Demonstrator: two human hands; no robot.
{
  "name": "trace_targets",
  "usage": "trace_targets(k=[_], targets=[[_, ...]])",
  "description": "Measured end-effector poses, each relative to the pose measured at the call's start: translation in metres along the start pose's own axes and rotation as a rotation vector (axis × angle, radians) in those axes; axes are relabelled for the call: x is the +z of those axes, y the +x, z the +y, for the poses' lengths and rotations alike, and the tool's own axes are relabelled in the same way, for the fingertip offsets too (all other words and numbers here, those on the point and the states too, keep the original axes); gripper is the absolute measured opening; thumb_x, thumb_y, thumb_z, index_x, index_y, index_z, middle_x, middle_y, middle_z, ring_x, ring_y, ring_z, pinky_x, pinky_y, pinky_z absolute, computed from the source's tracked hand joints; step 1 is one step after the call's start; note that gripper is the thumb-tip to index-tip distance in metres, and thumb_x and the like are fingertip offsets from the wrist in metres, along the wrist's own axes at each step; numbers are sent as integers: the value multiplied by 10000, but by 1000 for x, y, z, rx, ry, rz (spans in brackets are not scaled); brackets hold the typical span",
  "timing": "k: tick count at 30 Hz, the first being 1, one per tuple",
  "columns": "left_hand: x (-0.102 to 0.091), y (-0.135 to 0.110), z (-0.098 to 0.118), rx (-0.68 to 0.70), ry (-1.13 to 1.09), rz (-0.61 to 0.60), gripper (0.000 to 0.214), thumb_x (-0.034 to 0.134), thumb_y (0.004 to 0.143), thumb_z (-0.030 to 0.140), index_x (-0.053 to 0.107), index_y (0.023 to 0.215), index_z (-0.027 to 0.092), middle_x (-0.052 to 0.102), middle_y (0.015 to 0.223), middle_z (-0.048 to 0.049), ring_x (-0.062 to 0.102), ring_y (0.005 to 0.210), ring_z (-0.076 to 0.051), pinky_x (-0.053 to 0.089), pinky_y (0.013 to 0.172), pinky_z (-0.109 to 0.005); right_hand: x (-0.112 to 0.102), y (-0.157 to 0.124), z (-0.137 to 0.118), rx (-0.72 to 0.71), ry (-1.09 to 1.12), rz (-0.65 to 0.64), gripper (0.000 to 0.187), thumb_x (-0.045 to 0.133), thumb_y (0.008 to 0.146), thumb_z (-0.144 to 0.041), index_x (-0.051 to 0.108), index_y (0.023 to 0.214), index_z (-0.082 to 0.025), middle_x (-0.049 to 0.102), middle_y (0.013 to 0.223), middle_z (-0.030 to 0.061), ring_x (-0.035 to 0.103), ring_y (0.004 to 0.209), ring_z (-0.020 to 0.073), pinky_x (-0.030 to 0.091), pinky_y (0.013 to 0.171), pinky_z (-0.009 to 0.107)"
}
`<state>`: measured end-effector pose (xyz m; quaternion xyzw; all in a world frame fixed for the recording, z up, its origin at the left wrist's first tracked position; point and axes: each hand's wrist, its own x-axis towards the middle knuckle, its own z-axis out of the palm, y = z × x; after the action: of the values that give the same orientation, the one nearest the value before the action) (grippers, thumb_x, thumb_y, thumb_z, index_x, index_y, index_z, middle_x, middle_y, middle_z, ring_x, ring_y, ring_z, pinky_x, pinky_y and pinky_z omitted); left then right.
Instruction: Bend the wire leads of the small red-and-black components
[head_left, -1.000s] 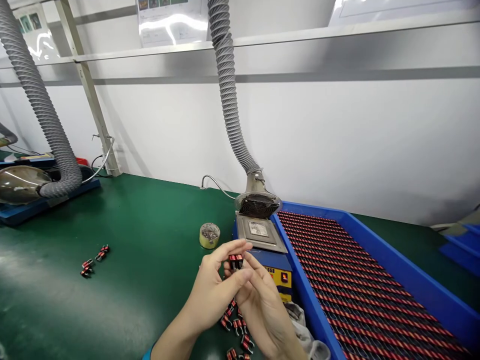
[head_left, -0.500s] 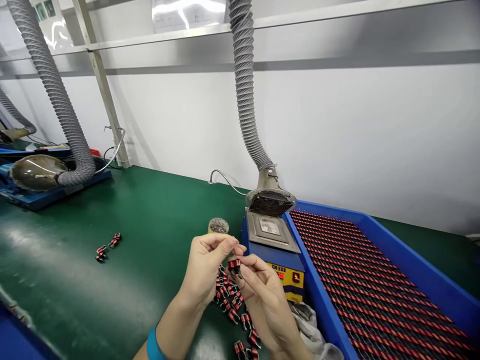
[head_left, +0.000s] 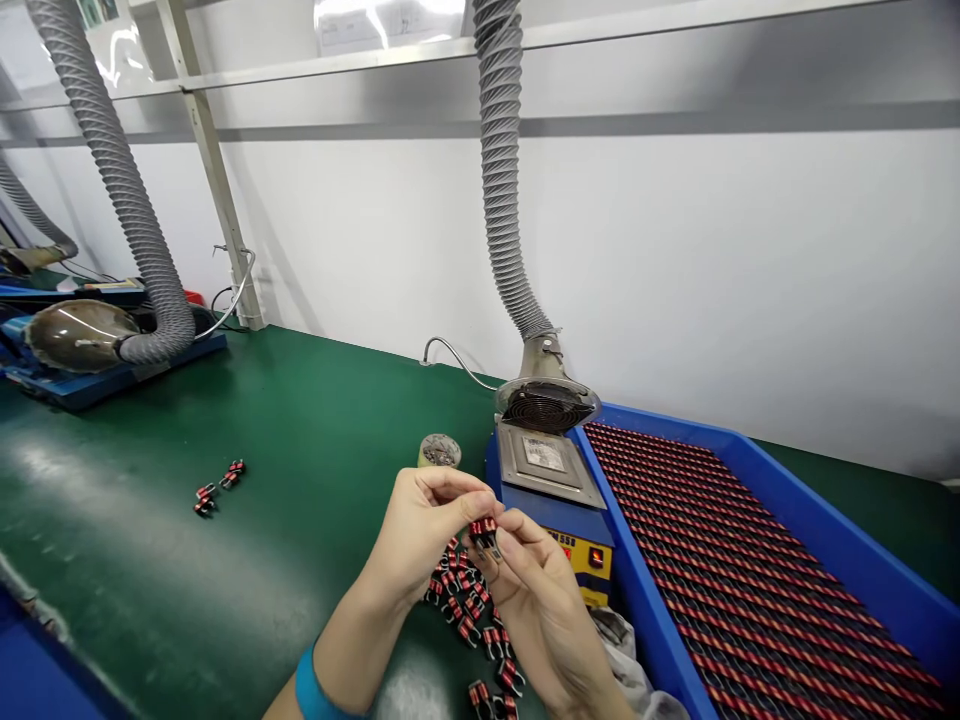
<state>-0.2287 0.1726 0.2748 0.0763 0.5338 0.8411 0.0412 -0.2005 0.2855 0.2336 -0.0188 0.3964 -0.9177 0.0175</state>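
Observation:
In front of me a small coil [head_left: 484,530] with red windings and a dark body is held between both hands. My right hand [head_left: 541,590] grips its lower side between thumb and fingers. The fingers of my left hand [head_left: 424,530] are pinched together at the coil's upper edge; whether they also hold a fine wire is too small to tell. Below the hands lies a pile of similar red-and-black coils [head_left: 466,600], partly covered by the right hand. A blue band [head_left: 313,685] circles my left wrist.
Right of my hands stands a blue and yellow solder pot [head_left: 587,560], under a fume hood [head_left: 547,395] on a grey hose. Beyond it, a blue tray [head_left: 645,590] holds rows of coils. A round tin [head_left: 440,450] stands behind my hands. Several loose coils [head_left: 217,490] lie leftward on the green table.
My left fingers have come down and rightward onto the coil's top. The coil is turned a little in my right hand, and the view has shifted slightly.

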Motion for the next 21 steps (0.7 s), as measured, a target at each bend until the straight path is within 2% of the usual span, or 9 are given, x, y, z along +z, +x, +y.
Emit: trace_targets(k=[3,6,7,9,12,14,16,18,21], targets=[[0,2,-1,60,-141,85,118,813,645,246,728,657,165,718,632,-9,658,629,-90,514,644,-157,1,-1,-2,14,-39,-10,179,810,716,-263,712,838,-178,693,876,30,643,806,107,543,767,182],[-9,4,5,235,-208,211,121,813,653,291,724,661,210,722,649,30,671,673,-78,522,728,-157,3,-1,-9,51,-57,-13,187,815,709,-270,711,821,-161,700,878,47,647,788,109,539,746,168],[-12,4,8,273,-185,220,107,800,672,298,725,678,221,727,667,37,672,687,-76,520,741,-157,4,-1,-12,63,-53,-11,192,820,702,-271,710,815,-161,701,888,49,650,784,111,541,744,172],[-18,1,15,267,-34,143,129,789,687,266,736,800,235,747,780,30,680,783,-93,515,781,-172,4,-1,-18,70,-30,3,208,832,687,-262,705,825,-173,697,914,43,653,780,113,547,743,184],[-16,-6,20,138,360,-165,436,822,627,206,703,1047,224,727,1031,-14,644,1004,-157,485,877,-213,3,-1,-25,58,18,22,223,841,672,-234,670,813,-204,676,898,11,647,753,104,553,703,186],[-10,-9,19,129,524,-304,434,811,634,195,706,1054,188,706,1082,-39,626,1033,-184,477,887,-230,1,-2,-29,65,31,24,234,835,679,-224,640,808,-213,658,861,-5,648,746,106,549,664,176],[-2,-11,16,199,563,-313,301,771,681,191,729,977,153,711,1031,-56,642,950,-185,493,834,-240,0,-3,-30,74,37,18,239,826,692,-222,625,820,-217,646,844,-12,653,751,108,543,647,166],[3,-13,13,269,561,-266,227,748,704,179,736,928,143,718,972,-58,649,883,-176,500,801,-243,0,-4,-30,74,24,10,237,819,700,-228,623,832,-219,638,843,-15,651,758,109,539,648,165],[-2,-19,15,300,590,-194,204,730,714,165,725,918,165,719,944,-40,649,882,-166,490,829,-239,3,-7,-32,19,-65,-9,219,806,713,-278,636,840,-221,639,889,-4,644,792,132,552,699,220]])
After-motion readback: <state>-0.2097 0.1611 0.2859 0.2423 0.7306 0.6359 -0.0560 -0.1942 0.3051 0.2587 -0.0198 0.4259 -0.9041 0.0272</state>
